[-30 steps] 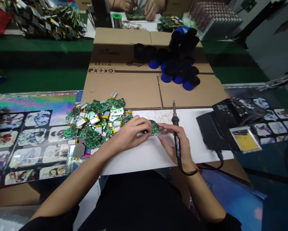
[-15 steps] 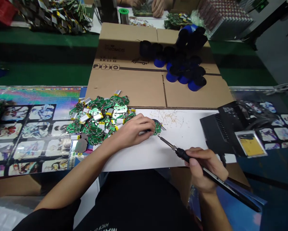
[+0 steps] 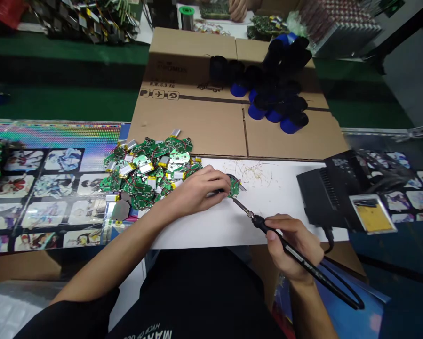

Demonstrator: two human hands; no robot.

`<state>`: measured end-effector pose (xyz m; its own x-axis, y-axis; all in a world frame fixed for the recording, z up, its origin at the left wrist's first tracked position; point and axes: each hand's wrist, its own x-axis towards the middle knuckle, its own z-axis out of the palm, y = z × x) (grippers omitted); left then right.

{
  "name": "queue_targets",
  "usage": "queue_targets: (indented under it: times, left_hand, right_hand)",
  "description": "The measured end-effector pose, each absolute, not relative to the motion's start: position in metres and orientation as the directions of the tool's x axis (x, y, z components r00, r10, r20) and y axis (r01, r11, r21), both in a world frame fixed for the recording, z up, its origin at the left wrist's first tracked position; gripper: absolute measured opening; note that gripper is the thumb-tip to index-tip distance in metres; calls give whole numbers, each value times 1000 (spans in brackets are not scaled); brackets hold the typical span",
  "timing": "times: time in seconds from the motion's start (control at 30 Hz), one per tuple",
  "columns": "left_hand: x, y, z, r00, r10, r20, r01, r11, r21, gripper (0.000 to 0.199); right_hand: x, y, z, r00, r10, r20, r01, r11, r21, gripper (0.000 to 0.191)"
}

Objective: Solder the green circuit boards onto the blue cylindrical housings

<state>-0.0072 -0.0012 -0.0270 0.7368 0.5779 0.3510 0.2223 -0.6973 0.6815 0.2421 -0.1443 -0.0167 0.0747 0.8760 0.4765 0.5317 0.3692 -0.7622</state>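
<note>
My right hand (image 3: pixel 294 245) grips a black soldering iron (image 3: pixel 285 245) by its handle. The iron's tip meets or nearly meets the lower edge of a small green circuit board (image 3: pixel 234 187); actual contact is too small to tell. My left hand (image 3: pixel 204 188) has its fingers closed on the left side of that board, which shows a dark curved rim and hides partly behind the fingertips. Beside my left forearm lies a heap of green circuit boards with silver battery cells (image 3: pixel 147 169).
A flattened cardboard sheet (image 3: pixel 190 127) lies beyond the white work surface (image 3: pixel 253 226), carrying several blue-and-black round housings (image 3: pixel 292 123). Wire scraps (image 3: pixel 255 172) are scattered near the board. At right stand a black soldering station (image 3: pixel 317 193) and a yellow sponge tray (image 3: pixel 371 214). Another person's hand (image 3: pixel 237 9) is across the bench.
My right hand has moved slightly left with the soldering iron, and its cable now loops beside the handle. My left hand keeps its hold on the board. The whole view has shifted a little.
</note>
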Motion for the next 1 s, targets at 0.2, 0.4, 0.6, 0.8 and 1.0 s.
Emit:
queue_targets:
  times: [0.2, 0.4, 0.6, 0.8, 1.0]
  left_hand:
    - [-5, -3, -27, 726, 581, 368, 224, -706, 672, 14]
    - [-4, -4, -26, 717, 598, 357, 242, -694, 678, 14]
    - [-3, -5, -25, 711, 606, 357, 246, -690, 681, 15]
    - [-3, -5, -27, 712, 598, 367, 237, -698, 675, 14]
    - [-4, -5, -27, 714, 603, 355, 242, -689, 683, 14]
  right_hand:
    - [242, -144, -14, 41, 881, 472, 552, 374, -745, 17]
    - [242, -143, -13, 33, 873, 487, 558, 388, -733, 18]
    - [242, -145, -13, 25, 887, 461, 547, 374, -749, 19]
    - [240, -144, -12, 23, 884, 467, 546, 380, -747, 18]
    - [241, -145, -12, 55, 876, 479, 554, 373, -744, 16]
